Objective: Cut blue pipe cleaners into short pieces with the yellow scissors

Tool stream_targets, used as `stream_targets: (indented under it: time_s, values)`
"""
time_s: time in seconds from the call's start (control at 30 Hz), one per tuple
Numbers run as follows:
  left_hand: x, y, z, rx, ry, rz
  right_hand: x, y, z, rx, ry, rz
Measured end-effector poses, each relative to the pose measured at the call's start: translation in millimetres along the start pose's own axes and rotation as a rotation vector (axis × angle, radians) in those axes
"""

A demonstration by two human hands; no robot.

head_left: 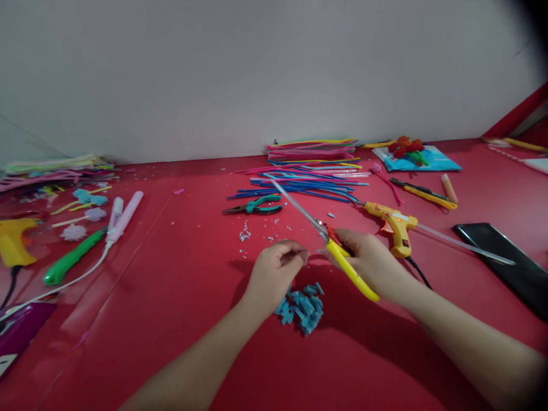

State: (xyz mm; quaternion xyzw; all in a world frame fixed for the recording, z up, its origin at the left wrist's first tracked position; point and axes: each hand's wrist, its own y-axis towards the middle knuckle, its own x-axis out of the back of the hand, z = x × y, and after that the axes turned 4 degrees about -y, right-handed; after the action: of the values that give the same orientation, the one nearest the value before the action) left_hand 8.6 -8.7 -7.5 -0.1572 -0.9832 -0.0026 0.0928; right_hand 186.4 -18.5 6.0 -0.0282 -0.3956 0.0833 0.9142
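My right hand [363, 254] is wrapped round a hand tool with a long yellow handle [353, 271] and red parts near its metal joint. A long, narrow pale strip [295, 202] runs from the joint toward the back left; whether it is a blade or a separate stick I cannot tell. My left hand [278, 265] is closed in a pinch just left of the tool, and what its fingertips hold is hidden. Beneath it, a small heap of short blue fuzzy pieces [303, 308] lies on the red table [180, 342].
Teal-handled pliers [257, 205] lie ahead, before bundles of pipe cleaners [308, 151]. On the right are a yellow glue gun [396, 225], a utility knife [423, 194] and a black phone [509, 262]. A pink hair straightener [126, 217] and green-handled tool [72, 260] are left.
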Motion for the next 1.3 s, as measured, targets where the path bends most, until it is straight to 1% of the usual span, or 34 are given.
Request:
stream_targets:
  time_s: [0.07,0.17,0.2,0.3,0.4,0.5,0.57,0.6,0.7,0.83,0.93,1.03,1.1,1.17,1.23,1.3]
  values:
    - [7.1,4,3,-0.104,0.161,-0.075,8,6,-10,-0.054,-0.154,-0.069]
    - [16.8,10,8,-0.177,0.31,-0.092,16,18,-26,-0.1,-0.438,-0.133]
    - [19.1,12,10,-0.181,0.344,-0.103,17,21,-31,-0.106,-0.461,-0.142]
    - [23.1,15,15,-0.136,0.401,-0.113,18,27,-39,-0.105,-0.483,-0.156]
    - [25.4,16,17,-0.122,0.444,-0.063,19,28,-41,-0.104,-0.48,-0.18]
    - [27.6,16,14,-0.121,0.46,-0.02,20,27,-40,-0.112,-0.399,-0.26]
    - [27.8,14,10,-0.125,0.454,0.035,20,25,-38,-0.108,-0.271,-0.291]
    - [27.1,13,8,-0.141,0.454,0.093,18,24,-37,-0.104,-0.202,-0.285]
    - [21.2,8,2,-0.253,0.508,0.338,13,20,-32,-0.099,-0.088,-0.23]
    - [7.9,1,2,-0.387,0.674,0.445,2,16,-27,-0.02,-0.078,-0.181]
    - [-0.8,-1,6,-0.437,0.778,0.478,-4,13,-25,0.037,-0.105,-0.174]
    - [-6.3,-3,9,-0.445,0.825,0.472,-8,11,-24,0.067,-0.125,-0.17]
    - [-8.3,-3,9,-0.417,0.811,0.44,-9,11,-23,0.072,-0.121,-0.164]
    - [-8.7,-3,9,-0.361,0.751,0.374,-9,11,-21,0.059,-0.1,-0.16]
    - [-7.4,-2,9,-0.28,0.659,0.276,-9,10,-18,0.042,-0.031,-0.13]
    - [-4.8,1,11,-0.195,0.552,0.192,-8,8,-14,0.035,0.078,-0.036]
